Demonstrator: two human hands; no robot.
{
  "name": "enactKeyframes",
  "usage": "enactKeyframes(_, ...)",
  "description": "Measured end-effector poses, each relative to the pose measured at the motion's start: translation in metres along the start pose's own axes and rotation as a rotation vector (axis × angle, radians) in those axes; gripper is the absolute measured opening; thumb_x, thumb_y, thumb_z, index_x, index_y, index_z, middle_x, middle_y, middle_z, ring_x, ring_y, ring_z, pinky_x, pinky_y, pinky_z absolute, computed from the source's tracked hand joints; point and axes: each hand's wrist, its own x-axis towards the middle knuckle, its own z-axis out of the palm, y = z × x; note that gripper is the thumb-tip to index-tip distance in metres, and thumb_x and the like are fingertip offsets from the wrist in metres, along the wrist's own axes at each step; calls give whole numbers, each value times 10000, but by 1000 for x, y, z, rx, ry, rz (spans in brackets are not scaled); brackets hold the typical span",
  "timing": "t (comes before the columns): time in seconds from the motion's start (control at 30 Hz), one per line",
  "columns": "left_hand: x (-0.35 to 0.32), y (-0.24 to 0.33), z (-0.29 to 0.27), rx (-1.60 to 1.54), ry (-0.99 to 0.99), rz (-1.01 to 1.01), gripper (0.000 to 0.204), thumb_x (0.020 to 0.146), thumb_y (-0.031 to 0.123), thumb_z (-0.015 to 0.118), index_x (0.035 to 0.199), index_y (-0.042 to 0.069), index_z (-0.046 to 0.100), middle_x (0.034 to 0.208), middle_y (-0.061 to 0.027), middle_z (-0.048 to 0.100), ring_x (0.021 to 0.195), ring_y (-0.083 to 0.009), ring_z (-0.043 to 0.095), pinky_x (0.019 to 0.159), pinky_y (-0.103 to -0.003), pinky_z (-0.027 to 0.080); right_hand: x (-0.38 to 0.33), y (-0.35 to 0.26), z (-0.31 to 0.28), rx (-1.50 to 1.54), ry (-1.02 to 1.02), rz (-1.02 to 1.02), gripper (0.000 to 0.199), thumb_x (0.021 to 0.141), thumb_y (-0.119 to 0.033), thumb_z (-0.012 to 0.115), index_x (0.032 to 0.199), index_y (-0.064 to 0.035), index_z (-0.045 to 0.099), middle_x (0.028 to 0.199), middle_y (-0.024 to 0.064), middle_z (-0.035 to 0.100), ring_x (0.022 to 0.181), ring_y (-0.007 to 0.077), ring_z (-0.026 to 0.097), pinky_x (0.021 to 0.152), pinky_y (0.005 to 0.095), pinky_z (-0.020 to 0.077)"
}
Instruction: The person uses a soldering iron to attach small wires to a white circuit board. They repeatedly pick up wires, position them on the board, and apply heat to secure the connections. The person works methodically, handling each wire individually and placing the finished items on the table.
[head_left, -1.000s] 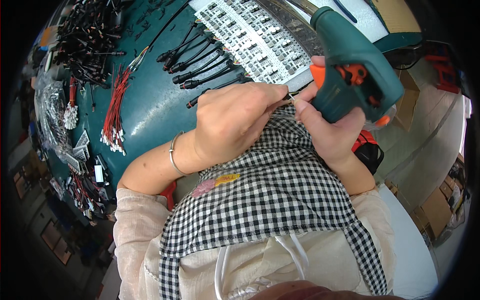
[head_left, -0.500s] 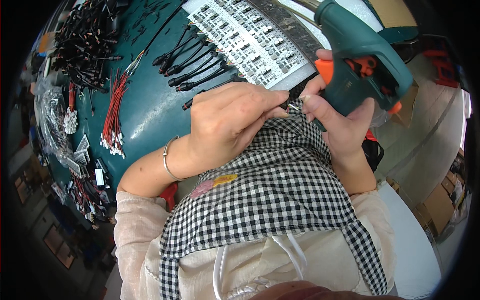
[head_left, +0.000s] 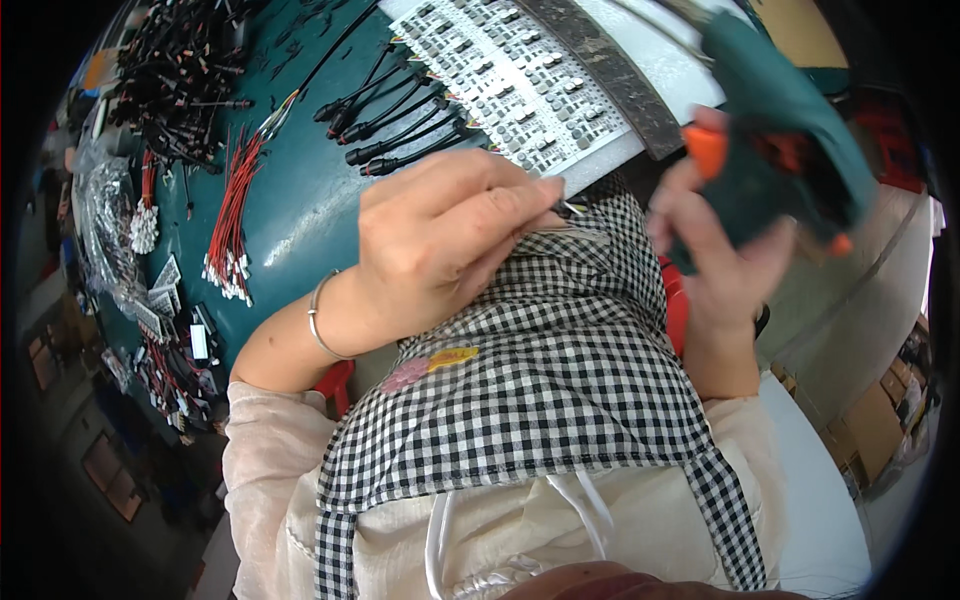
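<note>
My left hand [head_left: 450, 235] is closed in a pinch around the end of a black cable. Thin wire ends [head_left: 573, 208], some pale or yellowish, stick out past its fingertips. Most of that cable is hidden under the hand. Over to the right, my right hand [head_left: 725, 245] grips a green gun-shaped tool [head_left: 790, 120] with an orange trigger and a metal rod at the front. Both that hand and the tool are smeared by motion. Ahead of my left hand lies a white panel of circuit boards [head_left: 520, 85], with several black connector cables [head_left: 400, 150] along its left edge.
Red wires with white plugs [head_left: 230, 225] lie on the green table [head_left: 300, 225]. A heap of black cables [head_left: 180, 75] sits at the far left, near clear plastic bags [head_left: 100, 220]. A dark strip [head_left: 610, 65] borders the panel. Cardboard boxes [head_left: 865, 430] stand at the right.
My right hand has moved right with the green tool, away from the wire ends near my left fingertips. My left hand has shifted slightly left, still pinching the cable.
</note>
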Motion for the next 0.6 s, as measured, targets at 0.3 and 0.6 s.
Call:
enactKeyframes(0.3, -24, -13, -8, 281, 21, -134, 263, 651, 13, 797, 894, 19, 698, 684, -76, 628, 559, -171, 599, 483, -253, 466, -22, -47, -47, -273, 93, -162, 648, 772, -158, 713, 1233, 173, 399, 660, 81, 539, 453, 104, 457, 395, 202, 368)
enactKeyframes(0.6, -27, -15, 1, 262, 35, -154, 243, 651, 22, 799, 870, 36, 697, 692, -62, 624, 504, -147, 560, 439, -249, 443, -65, -30, -72, -67, -8, 206, 719, 684, -268, 831, 1145, 139, 459, 553, 14, 470, 411, 97, 431, 367, 197, 310)
